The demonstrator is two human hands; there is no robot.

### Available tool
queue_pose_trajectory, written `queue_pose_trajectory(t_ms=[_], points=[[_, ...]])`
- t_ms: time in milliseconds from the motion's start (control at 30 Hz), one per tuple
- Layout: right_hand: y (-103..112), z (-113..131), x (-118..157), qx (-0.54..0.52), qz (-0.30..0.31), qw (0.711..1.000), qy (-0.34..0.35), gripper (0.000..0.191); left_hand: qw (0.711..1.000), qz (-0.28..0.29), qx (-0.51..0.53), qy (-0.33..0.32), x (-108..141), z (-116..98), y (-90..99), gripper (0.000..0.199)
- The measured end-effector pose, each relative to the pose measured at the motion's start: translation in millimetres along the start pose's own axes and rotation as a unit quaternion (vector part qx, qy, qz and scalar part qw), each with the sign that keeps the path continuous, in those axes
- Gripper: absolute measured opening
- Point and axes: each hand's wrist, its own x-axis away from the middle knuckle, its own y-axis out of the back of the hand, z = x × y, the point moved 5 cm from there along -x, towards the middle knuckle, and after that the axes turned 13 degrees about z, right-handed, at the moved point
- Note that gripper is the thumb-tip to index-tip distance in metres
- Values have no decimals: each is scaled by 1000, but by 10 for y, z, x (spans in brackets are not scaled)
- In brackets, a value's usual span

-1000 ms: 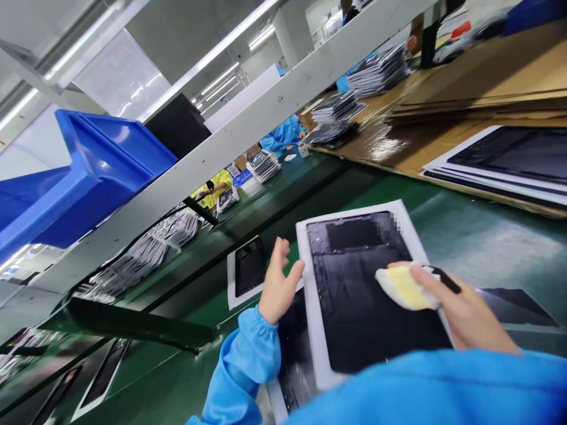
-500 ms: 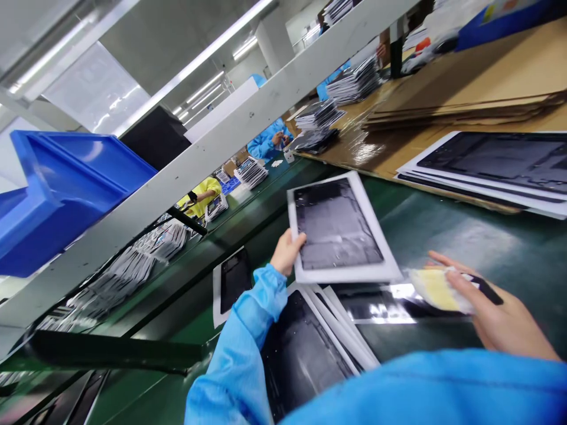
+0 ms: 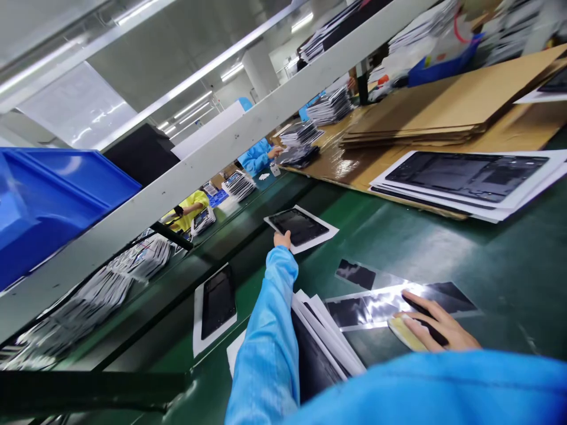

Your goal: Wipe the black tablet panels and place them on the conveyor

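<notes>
My left hand [image 3: 282,239] is closed on the near left edge of a flat black panel with a white border [image 3: 302,228], low over the green surface [image 3: 500,260]. Lower right, my right hand [image 3: 436,323] keeps a yellow-and-white pad [image 3: 406,334] under its fingers; black covers sit on some of them. Its fingertips reach the edge of a shiny clear film strip [image 3: 381,305] with dark patches. A smaller dark film piece [image 3: 355,273] lies just beyond. Under my left forearm, partly hidden, is a stack of white-bordered black panels [image 3: 325,336].
Another bordered panel [image 3: 218,304] lies left of my arm. Similar panels are piled [image 3: 469,174] at right, before cardboard sheets [image 3: 420,118]. A slanting white beam [image 3: 212,141] crosses above, beside a blue bin [image 3: 57,200]. A person in blue [image 3: 254,156] sits farther back.
My left hand has carried the panel away from me and lowered it toward the green surface. My right hand has come down and left with the pad, onto the film strip.
</notes>
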Motion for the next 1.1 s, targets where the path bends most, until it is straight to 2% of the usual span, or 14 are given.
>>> queue_pose_trajectory(t_ms=[100, 167, 267, 333, 433, 533, 633, 833, 1100], points=[[-15, -16, -5, 7, -9, 1000, 3, 42, 993, 14, -111, -30, 115, -141, 27, 45], [-17, 4, -11, 5, -20, 1000, 10, 42, 979, 55, -182, -74, 291, -239, -68, 45], [7, 88, -43, 12, -44, 998, 41, 42, 931, 176, -274, -164, 718, -305, -403, 43], [25, 176, -95, 29, -39, 996, 78, 44, 886, 259, -315, -222, 1050, -278, -653, 54], [29, 277, -223, 42, 27, 996, 71, 53, 819, 338, -373, -276, 1419, -178, -917, 79], [13, 371, -350, 31, 127, 991, 18, 61, 766, 377, -431, -291, 1540, -93, -1032, 80], [3, 505, -465, 27, 182, 983, 5, 69, 765, 384, -434, -282, 1510, -82, -1039, 72], [-13, 695, -671, 29, 208, 978, 16, 66, 774, 378, -433, -268, 1500, -109, -1022, 71], [88, 532, -399, 37, 180, 982, -31, 74, 784, 362, -423, -275, 1491, -102, -1048, 69]])
